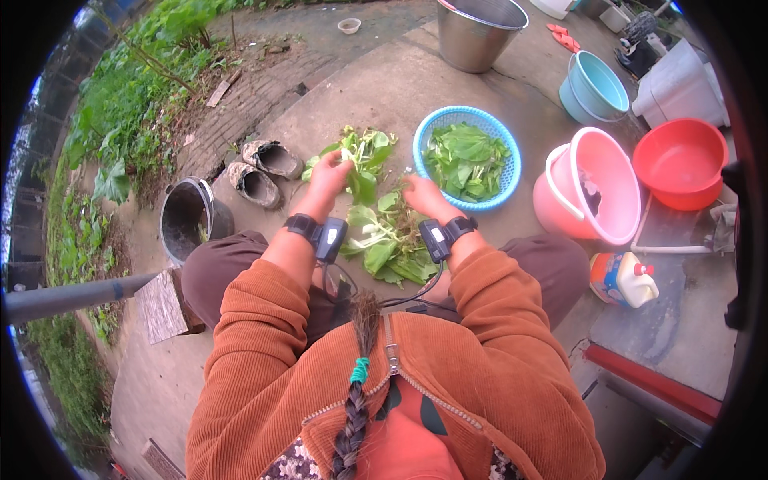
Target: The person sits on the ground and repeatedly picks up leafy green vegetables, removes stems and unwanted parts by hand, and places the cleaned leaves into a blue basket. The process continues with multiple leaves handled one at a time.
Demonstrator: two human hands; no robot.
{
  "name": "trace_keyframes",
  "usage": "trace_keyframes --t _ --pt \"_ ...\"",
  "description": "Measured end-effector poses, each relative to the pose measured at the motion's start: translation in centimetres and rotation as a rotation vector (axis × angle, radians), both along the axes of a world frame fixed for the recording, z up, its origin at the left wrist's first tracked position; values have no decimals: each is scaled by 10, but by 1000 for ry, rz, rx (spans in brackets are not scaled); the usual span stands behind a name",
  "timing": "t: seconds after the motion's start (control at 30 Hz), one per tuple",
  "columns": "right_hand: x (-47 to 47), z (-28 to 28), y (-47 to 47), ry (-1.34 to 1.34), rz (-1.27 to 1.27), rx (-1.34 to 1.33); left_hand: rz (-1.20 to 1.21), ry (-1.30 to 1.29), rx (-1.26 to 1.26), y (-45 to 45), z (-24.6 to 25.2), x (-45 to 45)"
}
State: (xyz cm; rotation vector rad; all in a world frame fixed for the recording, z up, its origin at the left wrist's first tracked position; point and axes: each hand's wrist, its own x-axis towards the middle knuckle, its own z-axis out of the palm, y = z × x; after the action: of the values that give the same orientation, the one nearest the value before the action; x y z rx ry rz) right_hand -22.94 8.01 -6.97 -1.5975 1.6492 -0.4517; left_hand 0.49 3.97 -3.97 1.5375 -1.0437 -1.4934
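My left hand [329, 180] pinches a leafy green [363, 185], whose broad leaf hangs below the fingers. Just beyond it, a heap of leafy greens [373, 147] lies on the concrete. My right hand [425, 197] is beside the near rim of a blue plastic basket [517, 157], its fingers bent; whether they hold anything is too small to tell. Inside the basket are loose green leaves [468, 159]. A second pile of greens [384, 240], with stems and brownish roots, spreads between my forearms in front of my feet.
To the right stand a pink bucket [555, 198], a red basin [681, 162], a light-blue bucket [591, 90] and a white jug [633, 281]. A metal bucket [480, 36] is farther ahead. On the left are a black bucket [219, 217] and a pair of shoes [255, 183].
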Motion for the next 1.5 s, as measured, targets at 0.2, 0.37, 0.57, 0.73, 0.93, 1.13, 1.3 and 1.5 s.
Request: trace_keyframes --t 0.2,0.37,0.57,0.73,0.93,1.13,1.3,1.5 --pt "21 28 -8 -459 -129 -52 -239 -206 -105 11 -16 -22" --pt "26 32 -5 -494 -112 -17 -291 -167 -62 23 -5 -37" --pt "23 24 -3 -508 -74 -103 -299 -202 -61 22 -7 -38" --pt "17 20 -6 -589 -51 42 -370 -140 -14 20 -9 -30" --pt "12 17 -5 -975 -329 397 -345 224 183 19 0 -23" --pt "9 28 -7 -789 -407 355 -303 357 213 18 -2 -24" --pt "14 39 -4 -862 -277 435 -359 169 165 20 -10 -27" --pt "14 42 -3 -824 -230 415 -416 259 204 16 -18 -24"
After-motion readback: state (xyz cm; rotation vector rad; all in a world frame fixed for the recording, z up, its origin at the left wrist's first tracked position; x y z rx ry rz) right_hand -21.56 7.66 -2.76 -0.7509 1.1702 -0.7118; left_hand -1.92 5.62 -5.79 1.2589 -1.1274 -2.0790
